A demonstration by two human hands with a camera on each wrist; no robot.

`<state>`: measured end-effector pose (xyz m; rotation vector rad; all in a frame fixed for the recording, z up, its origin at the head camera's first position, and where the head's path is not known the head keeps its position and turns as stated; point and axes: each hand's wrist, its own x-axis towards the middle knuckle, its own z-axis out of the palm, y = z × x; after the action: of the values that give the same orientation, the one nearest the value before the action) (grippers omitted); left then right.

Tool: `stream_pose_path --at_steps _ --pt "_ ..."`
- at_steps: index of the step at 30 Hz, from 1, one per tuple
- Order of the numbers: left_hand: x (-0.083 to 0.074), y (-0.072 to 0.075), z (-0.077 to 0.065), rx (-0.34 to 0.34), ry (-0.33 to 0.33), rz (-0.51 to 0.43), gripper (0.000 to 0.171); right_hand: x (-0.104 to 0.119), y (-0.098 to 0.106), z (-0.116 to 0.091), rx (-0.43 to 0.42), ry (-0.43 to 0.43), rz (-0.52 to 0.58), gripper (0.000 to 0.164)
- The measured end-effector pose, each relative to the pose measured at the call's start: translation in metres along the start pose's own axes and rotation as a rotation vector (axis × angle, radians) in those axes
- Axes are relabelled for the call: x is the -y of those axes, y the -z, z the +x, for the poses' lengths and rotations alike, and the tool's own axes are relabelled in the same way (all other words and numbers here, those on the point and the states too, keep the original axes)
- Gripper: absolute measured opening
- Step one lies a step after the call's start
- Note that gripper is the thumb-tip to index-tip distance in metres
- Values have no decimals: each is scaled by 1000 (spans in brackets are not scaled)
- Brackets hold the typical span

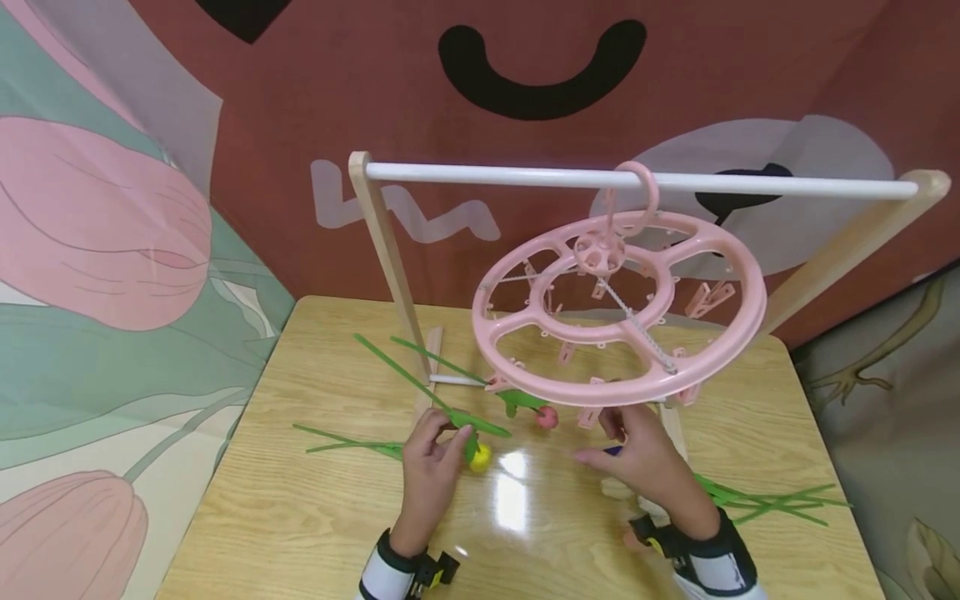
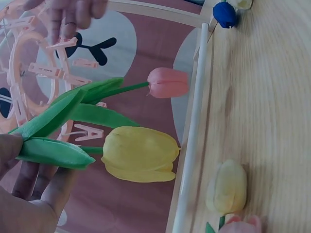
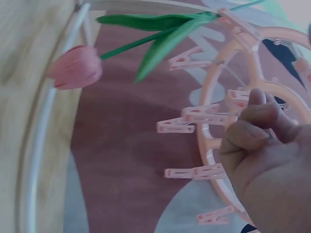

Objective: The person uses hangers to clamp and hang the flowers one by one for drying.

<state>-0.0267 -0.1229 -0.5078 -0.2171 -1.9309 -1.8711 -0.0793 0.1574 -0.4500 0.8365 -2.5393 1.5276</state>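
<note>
My left hand (image 1: pixel 431 467) pinches a yellow artificial tulip (image 2: pixel 141 154) by its green leaves and stem; its bloom points toward the table in the head view. Behind it hangs a pink tulip (image 1: pixel 547 417), its stem held by a clothespin (image 3: pixel 238 29) on the pink round hanger (image 1: pixel 637 390). Under the near rim of that hanger is my right hand (image 1: pixel 645 458), with thumb and forefinger apart. Its fingers come close to a hanging pink clothespin (image 1: pixel 588 415) and hold nothing that shows.
The hanger hooks over the white bar (image 1: pixel 487 173) of a wooden rack. Green stems (image 1: pixel 772 500) lie at the table's right, others (image 1: pixel 352 442) at the left. A blue tulip (image 2: pixel 224 14) and a cream tulip (image 2: pixel 231 187) lie on the table (image 1: pixel 247 517).
</note>
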Motion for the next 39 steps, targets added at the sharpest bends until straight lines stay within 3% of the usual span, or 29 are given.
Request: stream_pose_path --at_steps 5,10,19,24,28,33,39 --pt "0 -2 3 25 -71 34 15 4 7 7 -101 139 131 66" --pt "-2 -5 6 38 -133 116 18 15 11 16 -146 168 199 43" --pt "-4 -10 8 76 -111 120 16 30 14 22 -109 197 361 47" --pt "-4 -12 9 89 -62 107 10 30 9 24 -74 209 375 49" --pt "-4 -17 10 89 -48 103 10 29 4 25 -83 193 311 47" --pt "-2 -21 10 99 -5 75 10 27 -2 26 -87 113 223 42" --pt "0 -26 13 102 55 49 12 25 -12 30 -110 123 167 43"
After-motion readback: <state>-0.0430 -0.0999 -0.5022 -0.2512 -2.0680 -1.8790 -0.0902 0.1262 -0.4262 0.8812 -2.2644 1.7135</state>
